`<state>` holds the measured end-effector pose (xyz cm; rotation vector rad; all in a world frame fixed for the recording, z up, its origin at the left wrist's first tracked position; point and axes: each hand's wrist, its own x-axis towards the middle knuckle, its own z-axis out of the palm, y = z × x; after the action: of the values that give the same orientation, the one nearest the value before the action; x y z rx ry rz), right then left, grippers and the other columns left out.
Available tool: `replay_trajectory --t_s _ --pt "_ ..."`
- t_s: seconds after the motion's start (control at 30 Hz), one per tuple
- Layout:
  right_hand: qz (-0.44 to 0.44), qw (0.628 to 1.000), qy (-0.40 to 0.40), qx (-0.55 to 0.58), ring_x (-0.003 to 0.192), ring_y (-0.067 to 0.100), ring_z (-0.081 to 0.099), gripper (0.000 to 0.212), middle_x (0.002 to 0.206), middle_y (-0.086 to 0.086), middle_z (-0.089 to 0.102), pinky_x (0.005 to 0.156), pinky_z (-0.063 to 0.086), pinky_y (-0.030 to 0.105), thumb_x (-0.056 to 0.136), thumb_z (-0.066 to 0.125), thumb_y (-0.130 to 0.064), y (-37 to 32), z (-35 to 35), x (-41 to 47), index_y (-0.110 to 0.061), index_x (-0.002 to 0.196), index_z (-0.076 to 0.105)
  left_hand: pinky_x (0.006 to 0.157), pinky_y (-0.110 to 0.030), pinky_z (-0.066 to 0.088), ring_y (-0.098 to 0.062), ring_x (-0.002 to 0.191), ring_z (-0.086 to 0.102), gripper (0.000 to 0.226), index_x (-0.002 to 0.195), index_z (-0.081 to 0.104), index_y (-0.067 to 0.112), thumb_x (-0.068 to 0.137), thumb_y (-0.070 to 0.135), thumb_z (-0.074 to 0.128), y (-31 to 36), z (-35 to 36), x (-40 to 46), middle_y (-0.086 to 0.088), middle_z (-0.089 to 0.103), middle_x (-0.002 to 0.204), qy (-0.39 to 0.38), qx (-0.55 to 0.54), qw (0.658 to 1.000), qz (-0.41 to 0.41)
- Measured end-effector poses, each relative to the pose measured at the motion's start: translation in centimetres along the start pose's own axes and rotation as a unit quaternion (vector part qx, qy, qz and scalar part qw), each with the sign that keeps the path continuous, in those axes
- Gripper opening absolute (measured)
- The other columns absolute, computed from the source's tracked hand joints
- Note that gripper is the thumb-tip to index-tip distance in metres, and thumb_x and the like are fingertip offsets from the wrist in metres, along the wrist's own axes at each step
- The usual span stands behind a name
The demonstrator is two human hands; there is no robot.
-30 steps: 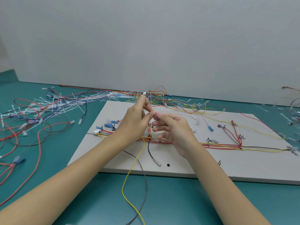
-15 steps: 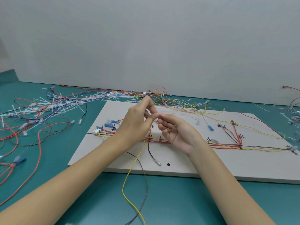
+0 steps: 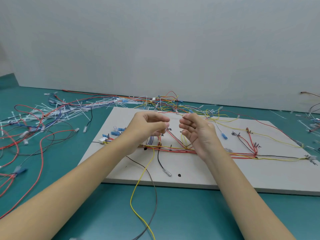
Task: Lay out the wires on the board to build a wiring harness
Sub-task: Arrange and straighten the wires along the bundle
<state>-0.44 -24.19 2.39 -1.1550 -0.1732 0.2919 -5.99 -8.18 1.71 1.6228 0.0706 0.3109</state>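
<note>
The white board (image 3: 225,177) lies on the teal table with red, yellow and black wires routed along it as a harness bundle (image 3: 174,148). Both hands hover above the board's middle, facing each other a short gap apart. My left hand (image 3: 149,126) has thumb and forefinger pinched together, and my right hand (image 3: 197,130) has its fingers curled, palm turned left. A faint thin pale strand (image 3: 174,118) seems stretched between the two sets of fingertips. A yellow wire (image 3: 138,186) and a dark wire (image 3: 155,187) hang off the board's front edge.
A heap of loose wires and white cable ties (image 3: 57,111) covers the table at the left and along the wall. Blue connectors (image 3: 116,132) sit at the board's left end. A black wire with a metal terminal (image 3: 167,172) lies on the board. More wires lie at the far right.
The hands, touching at the fingertips before, have pulled apart sideways and risen a little. My right hand turned its palm leftward.
</note>
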Motion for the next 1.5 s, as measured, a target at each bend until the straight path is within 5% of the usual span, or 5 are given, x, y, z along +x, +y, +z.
replay_trajectory --t_s 0.8,1.1,1.5 --pt "-0.105 0.989 0.021 -0.104 0.062 0.016 0.068 0.004 0.067 0.006 0.070 0.048 0.053 0.024 0.086 0.064 0.000 0.4 -0.3 0.4 -0.003 0.084 0.065 0.058 -0.017 0.050 -0.005 0.064 0.064 0.006 0.077 0.076 0.020 0.082 0.023 0.075 -0.2 -0.4 0.2 0.003 0.071 0.069 -0.073 0.129 0.989 -0.005" --pt "-0.165 0.965 0.043 -0.198 0.064 0.018 0.066 0.010 0.071 0.012 0.067 0.048 0.054 0.026 0.085 0.064 0.002 0.7 -1.1 1.1 -0.008 0.081 0.064 0.059 -0.010 0.042 0.002 0.066 0.059 0.015 0.082 0.073 0.030 0.075 0.020 0.081 -1.1 -0.3 -0.4 0.009 0.068 0.082 -0.130 0.381 0.914 0.047" --pt "-0.183 0.943 -0.017 -0.278 0.067 0.018 0.062 0.016 0.074 0.017 0.065 0.047 0.053 0.026 0.085 0.061 0.007 2.2 -1.2 1.5 -0.009 0.080 0.062 0.077 -0.033 0.046 -0.011 0.091 0.049 0.013 0.096 0.069 0.023 0.090 0.034 0.063 -1.7 0.3 -0.9 0.008 0.046 0.094 -0.128 0.548 0.814 0.143"
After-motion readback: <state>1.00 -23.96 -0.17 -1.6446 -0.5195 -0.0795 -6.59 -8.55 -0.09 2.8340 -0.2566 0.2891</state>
